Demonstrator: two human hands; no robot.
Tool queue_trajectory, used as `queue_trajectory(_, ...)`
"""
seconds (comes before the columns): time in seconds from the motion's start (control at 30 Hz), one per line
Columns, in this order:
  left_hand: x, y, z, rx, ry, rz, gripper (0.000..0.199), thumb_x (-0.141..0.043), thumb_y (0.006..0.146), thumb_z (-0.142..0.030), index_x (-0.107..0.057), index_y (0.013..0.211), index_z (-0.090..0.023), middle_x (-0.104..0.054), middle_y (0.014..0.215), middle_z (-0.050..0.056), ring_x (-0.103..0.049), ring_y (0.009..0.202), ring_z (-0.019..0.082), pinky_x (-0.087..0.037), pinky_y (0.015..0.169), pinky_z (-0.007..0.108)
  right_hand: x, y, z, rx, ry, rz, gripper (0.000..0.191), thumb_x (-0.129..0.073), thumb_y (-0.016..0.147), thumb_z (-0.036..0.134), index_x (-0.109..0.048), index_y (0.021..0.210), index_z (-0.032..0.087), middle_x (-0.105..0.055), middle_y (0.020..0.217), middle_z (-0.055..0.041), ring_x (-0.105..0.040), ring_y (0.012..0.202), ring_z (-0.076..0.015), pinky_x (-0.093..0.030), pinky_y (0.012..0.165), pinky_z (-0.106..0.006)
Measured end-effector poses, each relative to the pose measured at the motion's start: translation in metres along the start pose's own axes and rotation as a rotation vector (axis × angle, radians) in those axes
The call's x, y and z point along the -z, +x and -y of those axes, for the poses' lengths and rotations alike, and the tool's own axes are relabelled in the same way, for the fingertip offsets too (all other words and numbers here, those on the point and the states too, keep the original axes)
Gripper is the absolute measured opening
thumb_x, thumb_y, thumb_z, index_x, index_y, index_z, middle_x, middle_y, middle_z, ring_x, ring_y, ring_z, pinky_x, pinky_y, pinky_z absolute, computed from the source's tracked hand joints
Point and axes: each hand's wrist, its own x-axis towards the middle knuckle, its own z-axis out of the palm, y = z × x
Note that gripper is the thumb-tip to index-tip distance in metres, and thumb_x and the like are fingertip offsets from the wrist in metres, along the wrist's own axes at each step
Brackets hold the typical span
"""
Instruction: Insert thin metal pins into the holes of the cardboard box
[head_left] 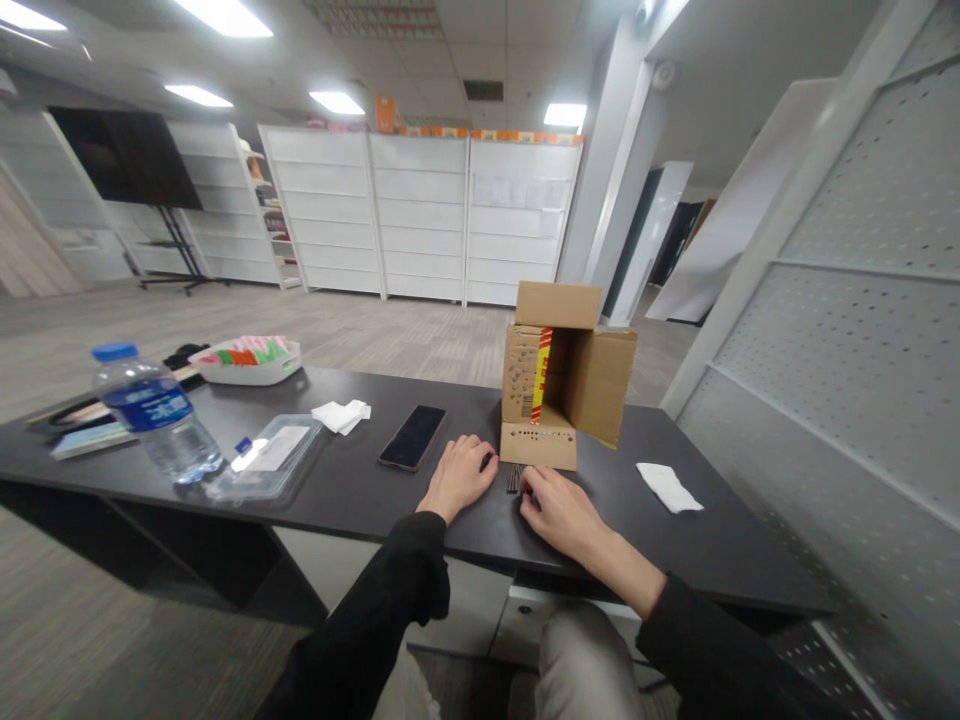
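My left hand [463,476] rests on the dark tabletop with its fingers bent downward and a gap between thumb and forefinger. It shows nothing held. Just to its right lie several thin dark nails or screws [514,479], side by side; they are too small to tell which. My right hand [561,512] is at their right side, fingers curved and thumb apart, its fingertips next to them. Whether it touches them I cannot tell. Behind both hands an open cardboard box [523,375] lies on its side, flaps spread, its opening facing me. Yellow-and-red tape runs down its edge.
Left of my hands are a phone [413,437], a crumpled tissue [342,415], a clear plastic case [277,460], a water bottle [157,415] and a white basket [251,373] of colourful packets. Another tissue [670,487] lies right. A perforated panel [847,330] borders the desk's right side.
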Motion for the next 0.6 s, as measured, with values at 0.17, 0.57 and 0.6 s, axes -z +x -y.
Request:
queue_trajectory(0.17,0.0,0.0,0.0,-0.002,0.005,-0.003,0.023,-0.045,0.095,-0.03,-0.066,0.095,-0.022,-0.066,0.099,0.006,-0.058,0.098,0.022,-0.041,0.086,0.036,0.0,0.002,0.005,0.001,0.005,-0.011,0.018,-0.047,0.09,0.019,-0.057,0.105,0.017,-0.066,0.104,-0.0081,-0.06,0.099,-0.02,-0.04,0.084,-0.027)
queue_trajectory(0.57,0.0,0.0,0.0,0.001,0.0,0.0,0.021,-0.047,0.095,-0.029,-0.066,0.094,-0.022,-0.066,0.099,0.006,-0.057,0.099,0.021,-0.041,0.086,0.035,-0.002,0.008,0.015,0.065,-0.098,-0.005,0.036,-0.044,0.097,0.03,-0.057,0.129,0.024,-0.063,0.112,-0.0096,-0.059,0.105,-0.023,-0.043,0.088,-0.031)
queue_trajectory(0.6,-0.001,0.0,0.0,0.001,0.004,-0.001,0.021,-0.047,0.095,-0.029,-0.066,0.094,-0.022,-0.066,0.098,0.006,-0.057,0.099,0.021,-0.041,0.086,0.035,-0.003,0.008,0.016,0.07,-0.107,-0.004,0.035,-0.044,0.097,0.031,-0.057,0.129,0.024,-0.063,0.112,-0.0097,-0.059,0.104,-0.023,-0.044,0.088,-0.032)
